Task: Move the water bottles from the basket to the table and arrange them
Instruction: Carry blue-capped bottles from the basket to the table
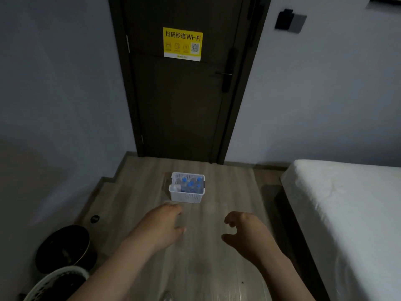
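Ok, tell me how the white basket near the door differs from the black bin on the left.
The basket is white, rectangular, with perforated walls; the bin is black and round. The basket holds blue-capped bottles; the bin's inside is too dark to read. The basket stands mid-floor; the bin sits by the left wall. Both stand on the wood floor.

Wood floor [227,187], white basket [187,196], black bin [63,248], white bin [54,281]

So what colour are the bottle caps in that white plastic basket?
Blue bottle caps, clearest in the head view.
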`<move>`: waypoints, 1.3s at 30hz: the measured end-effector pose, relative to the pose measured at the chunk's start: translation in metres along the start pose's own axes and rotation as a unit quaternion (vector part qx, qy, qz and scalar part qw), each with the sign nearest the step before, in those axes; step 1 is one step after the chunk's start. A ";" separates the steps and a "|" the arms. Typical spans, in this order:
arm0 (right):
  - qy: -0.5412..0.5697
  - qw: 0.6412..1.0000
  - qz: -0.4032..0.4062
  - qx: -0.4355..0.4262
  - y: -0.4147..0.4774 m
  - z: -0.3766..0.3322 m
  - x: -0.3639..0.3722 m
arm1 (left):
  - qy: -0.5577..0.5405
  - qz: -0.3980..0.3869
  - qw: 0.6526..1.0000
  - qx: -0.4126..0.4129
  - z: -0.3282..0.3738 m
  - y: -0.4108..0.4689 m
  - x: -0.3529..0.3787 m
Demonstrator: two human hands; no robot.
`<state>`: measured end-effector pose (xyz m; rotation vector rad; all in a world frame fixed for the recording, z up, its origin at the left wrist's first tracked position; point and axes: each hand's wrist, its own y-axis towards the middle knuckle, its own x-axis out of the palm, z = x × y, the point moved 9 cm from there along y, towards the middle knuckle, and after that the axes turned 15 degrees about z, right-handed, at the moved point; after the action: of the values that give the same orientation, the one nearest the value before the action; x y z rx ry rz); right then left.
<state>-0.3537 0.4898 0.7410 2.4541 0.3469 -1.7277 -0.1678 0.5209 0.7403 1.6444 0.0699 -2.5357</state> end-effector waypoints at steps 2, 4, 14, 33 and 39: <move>-0.006 1.000 -0.006 0.003 0.040 -0.008 0.001 | -0.002 -0.005 1.000 -0.003 -0.015 0.038 -0.003; -0.010 1.000 -0.012 0.005 0.077 -0.016 0.003 | 0.003 -0.011 1.000 -0.003 -0.029 0.074 -0.006; -0.001 0.999 -0.035 0.031 0.226 -0.014 0.027 | -0.012 -0.042 0.999 0.001 -0.067 0.217 -0.001; 0.000 0.996 -0.092 0.009 0.570 0.034 0.081 | -0.021 -0.096 0.990 -0.102 -0.128 0.524 0.080; -0.001 0.992 -0.124 0.017 0.619 0.046 0.126 | 0.019 -0.123 0.988 -0.093 -0.163 0.575 0.127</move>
<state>-0.1975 -0.1040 0.5861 2.5233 0.6530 -1.8405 0.0002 -0.0422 0.5725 1.7026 0.5278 -2.5734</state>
